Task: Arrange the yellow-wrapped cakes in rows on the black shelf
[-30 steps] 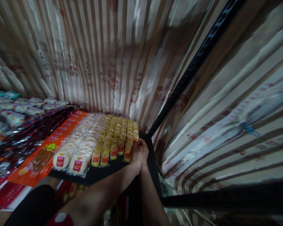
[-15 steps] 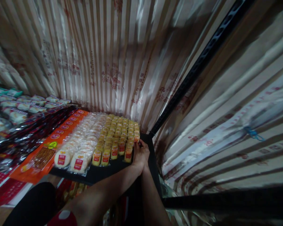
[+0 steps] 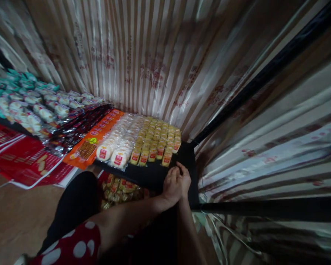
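Observation:
My left hand (image 3: pixel 171 185) and my right hand (image 3: pixel 185 179) are close together over the bare front right corner of a black shelf (image 3: pixel 186 154). The left fingers are curled in; whatever they hold, if anything, is hidden. Bent but loose, the right fingers reach toward the left hand with a gap showing. Just beyond stand rows of small yellow snack packs (image 3: pixel 153 138) with orange-red labels, apart from my hands. The rightmost row ends in a pack (image 3: pixel 177 144) set farther back than its neighbours.
Left of the yellow packs lie clear-wrapped round white crackers (image 3: pixel 118 157), an orange snack bag (image 3: pixel 85 149), dark shiny packets (image 3: pixel 71 127) and white and green packets (image 3: pixel 44 110). A striped sheet (image 3: pixel 143 55) hangs behind. Black posts (image 3: pixel 237 99) frame the right. Below are red bags (image 3: pixel 30 158) and more packs (image 3: pixel 118 189).
Both hands have drawn back from the rightmost row of yellow packs toward the shelf's front corner. The camera view has shifted, showing more of the left side.

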Tool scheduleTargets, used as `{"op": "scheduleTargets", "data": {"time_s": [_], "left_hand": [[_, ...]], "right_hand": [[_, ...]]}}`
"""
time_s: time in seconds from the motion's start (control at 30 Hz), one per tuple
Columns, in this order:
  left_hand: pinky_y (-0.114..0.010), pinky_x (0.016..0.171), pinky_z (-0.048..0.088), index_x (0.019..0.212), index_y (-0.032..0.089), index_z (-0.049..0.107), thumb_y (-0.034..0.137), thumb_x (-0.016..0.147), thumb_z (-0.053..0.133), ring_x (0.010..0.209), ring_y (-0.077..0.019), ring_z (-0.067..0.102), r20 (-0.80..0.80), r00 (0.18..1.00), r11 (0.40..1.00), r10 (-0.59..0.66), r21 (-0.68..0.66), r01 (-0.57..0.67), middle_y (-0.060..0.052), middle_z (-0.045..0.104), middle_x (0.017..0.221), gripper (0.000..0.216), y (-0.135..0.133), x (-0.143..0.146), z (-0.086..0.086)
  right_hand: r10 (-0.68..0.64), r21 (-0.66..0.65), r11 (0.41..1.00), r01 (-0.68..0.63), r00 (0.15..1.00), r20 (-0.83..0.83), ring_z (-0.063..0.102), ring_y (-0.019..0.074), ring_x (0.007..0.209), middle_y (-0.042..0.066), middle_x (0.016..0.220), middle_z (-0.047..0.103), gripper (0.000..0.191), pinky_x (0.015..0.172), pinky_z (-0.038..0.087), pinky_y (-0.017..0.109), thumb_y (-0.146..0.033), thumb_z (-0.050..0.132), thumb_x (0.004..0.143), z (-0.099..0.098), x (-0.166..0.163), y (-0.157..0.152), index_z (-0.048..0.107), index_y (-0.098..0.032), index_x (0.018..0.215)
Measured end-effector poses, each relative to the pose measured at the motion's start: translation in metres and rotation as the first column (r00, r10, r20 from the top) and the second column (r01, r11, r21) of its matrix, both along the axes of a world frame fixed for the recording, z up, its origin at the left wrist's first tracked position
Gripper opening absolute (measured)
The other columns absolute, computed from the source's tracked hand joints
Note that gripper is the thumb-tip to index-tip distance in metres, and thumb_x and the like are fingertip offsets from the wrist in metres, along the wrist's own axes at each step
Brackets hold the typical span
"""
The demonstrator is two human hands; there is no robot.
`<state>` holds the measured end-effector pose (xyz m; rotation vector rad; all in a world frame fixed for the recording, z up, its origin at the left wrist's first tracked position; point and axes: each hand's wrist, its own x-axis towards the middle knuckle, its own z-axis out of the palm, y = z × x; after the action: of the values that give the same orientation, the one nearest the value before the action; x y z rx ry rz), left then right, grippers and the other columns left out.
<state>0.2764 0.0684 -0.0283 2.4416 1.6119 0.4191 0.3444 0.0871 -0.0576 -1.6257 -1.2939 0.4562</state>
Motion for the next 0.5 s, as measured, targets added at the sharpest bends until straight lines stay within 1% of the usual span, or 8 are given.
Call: {"op": "scheduleTargets", "data": {"time_s": [0.03, 0.1, 0.13, 0.2, 0.27, 0.37, 0.43, 0.5], "left_hand": [[-0.03, 0.094, 0.048, 0.125, 0.011, 0.049, 0.018, 0.09, 0.032, 0.114, -0.0165, 0.052, 0.195, 0.978, 0.997, 0.069, -0.05, -0.06, -0.013, 0.055, 0.123, 0.04, -0.015, -0.012, -0.003], [-0.027, 0.103, 0.04, 0.126, 0.011, 0.049, 0.021, 0.091, 0.03, 0.12, -0.0154, 0.047, 0.578, 0.81, 0.992, 0.099, -0.123, -0.033, -0.012, 0.053, 0.128, 0.041, -0.045, -0.039, -0.007], [-0.029, 0.106, 0.038, 0.127, 0.012, 0.048, 0.024, 0.091, 0.031, 0.123, -0.0161, 0.045, 0.674, 0.734, 0.99, 0.08, -0.138, 0.018, -0.012, 0.051, 0.131, 0.041, -0.06, -0.054, -0.008], [-0.032, 0.106, 0.036, 0.127, 0.017, 0.047, 0.026, 0.091, 0.033, 0.123, -0.0163, 0.044, 0.751, 0.658, 0.974, 0.048, -0.181, 0.136, -0.009, 0.05, 0.131, 0.04, -0.086, -0.086, -0.012], [-0.034, 0.107, 0.035, 0.125, 0.019, 0.049, 0.026, 0.09, 0.034, 0.123, -0.0169, 0.043, 0.752, 0.659, 0.954, 0.033, -0.22, 0.203, -0.009, 0.05, 0.131, 0.038, -0.104, -0.118, -0.018], [-0.032, 0.104, 0.036, 0.117, 0.019, 0.055, 0.022, 0.089, 0.032, 0.118, -0.016, 0.047, 0.688, 0.722, 0.934, 0.075, -0.303, 0.192, -0.008, 0.055, 0.124, 0.036, -0.116, -0.162, -0.034], [-0.029, 0.1, 0.039, 0.112, 0.019, 0.058, 0.019, 0.088, 0.033, 0.11, -0.0153, 0.052, 0.551, 0.817, 0.899, 0.17, -0.427, 0.101, -0.007, 0.06, 0.114, 0.035, -0.115, -0.187, -0.049], [-0.026, 0.098, 0.04, 0.107, 0.02, 0.06, 0.016, 0.085, 0.035, 0.107, -0.0145, 0.054, 0.365, 0.898, 0.859, 0.246, -0.51, -0.028, -0.005, 0.061, 0.112, 0.034, -0.107, -0.208, -0.062]], "right_hand": [[-0.009, -0.01, 1.0, 0.009, 1.0, 0.006, 0.058, 0.0205, 0.092, 0.014, 0.103, 0.061, 0.038, 0.085, 0.044, 0.032, -0.026, 0.041, 0.076, 0.002, -0.007, -0.014, 0.062, -0.011, 0.104], [-0.009, -0.013, 1.0, 0.009, 1.0, 0.014, 0.058, 0.0207, 0.091, 0.013, 0.101, 0.061, 0.036, 0.085, 0.045, 0.033, -0.028, 0.041, 0.078, 0.006, -0.024, -0.042, 0.063, -0.013, 0.102], [0.007, 0.002, 1.0, -0.007, 1.0, 0.013, 0.059, 0.0209, 0.092, 0.012, 0.101, 0.062, 0.035, 0.084, 0.046, 0.034, -0.03, 0.041, 0.079, 0.007, -0.033, -0.056, 0.063, -0.015, 0.101], [0.068, 0.031, 0.997, -0.068, 0.998, 0.01, 0.059, 0.0207, 0.094, 0.01, 0.102, 0.062, 0.032, 0.085, 0.047, 0.035, -0.032, 0.043, 0.08, 0.003, -0.053, -0.083, 0.064, -0.017, 0.1], [0.126, 0.008, 0.992, -0.127, 0.992, 0.013, 0.06, 0.02, 0.094, 0.009, 0.101, 0.063, 0.031, 0.086, 0.047, 0.035, -0.029, 0.042, 0.081, -0.007, -0.073, -0.106, 0.064, -0.019, 0.099], [0.236, -0.129, 0.964, -0.232, 0.972, 0.018, 0.061, 0.0204, 0.095, 0.008, 0.099, 0.066, 0.032, 0.088, 0.046, 0.037, -0.024, 0.038, 0.081, -0.028, -0.103, -0.127, 0.066, -0.021, 0.096], [0.314, -0.259, 0.918, -0.299, 0.949, 0.019, 0.06, 0.022, 0.099, 0.008, 0.103, 0.066, 0.034, 0.091, 0.045, 0.038, -0.022, 0.038, 0.08, -0.042, -0.12, -0.131, 0.066, -0.021, 0.097], [0.405, -0.381, 0.847, -0.372, 0.914, 0.008, 0.059, 0.0235, 0.103, 0.01, 0.108, 0.066, 0.035, 0.095, 0.043, 0.039, -0.021, 0.04, 0.079, -0.054, -0.135, -0.13, 0.065, -0.02, 0.102]]}}
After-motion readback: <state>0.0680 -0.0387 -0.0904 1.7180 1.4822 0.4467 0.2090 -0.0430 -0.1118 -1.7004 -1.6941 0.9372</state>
